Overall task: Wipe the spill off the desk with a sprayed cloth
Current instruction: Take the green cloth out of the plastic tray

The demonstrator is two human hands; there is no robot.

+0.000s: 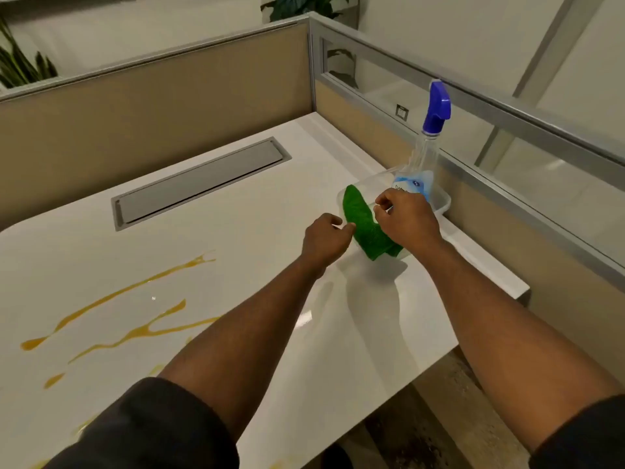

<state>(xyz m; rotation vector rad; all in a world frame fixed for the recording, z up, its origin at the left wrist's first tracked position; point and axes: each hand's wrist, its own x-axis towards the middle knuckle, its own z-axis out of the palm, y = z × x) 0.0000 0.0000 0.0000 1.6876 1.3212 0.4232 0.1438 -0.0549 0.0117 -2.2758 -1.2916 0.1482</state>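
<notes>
A green cloth (pixel 362 221) hangs over the near rim of a clear plastic tub (pixel 443 202) at the desk's right edge. In the tub stands a clear spray bottle (pixel 419 170) with a blue trigger head. My left hand (pixel 323 240) pinches the cloth's left edge with curled fingers. My right hand (pixel 407 220) lies over the cloth's right side, thumb and forefinger closed on it at the tub's rim. An orange-yellow spill (pixel 135 289) runs in thin streaks and drops across the white desk (pixel 257 211) at the left, well away from both hands.
A grey metal cable flap (pixel 199 182) is set flush into the desk behind the spill. Beige partition walls (pixel 152 106) with aluminium frames close the back and right sides. The desk's front right corner drops to the floor. Plants show behind the partition.
</notes>
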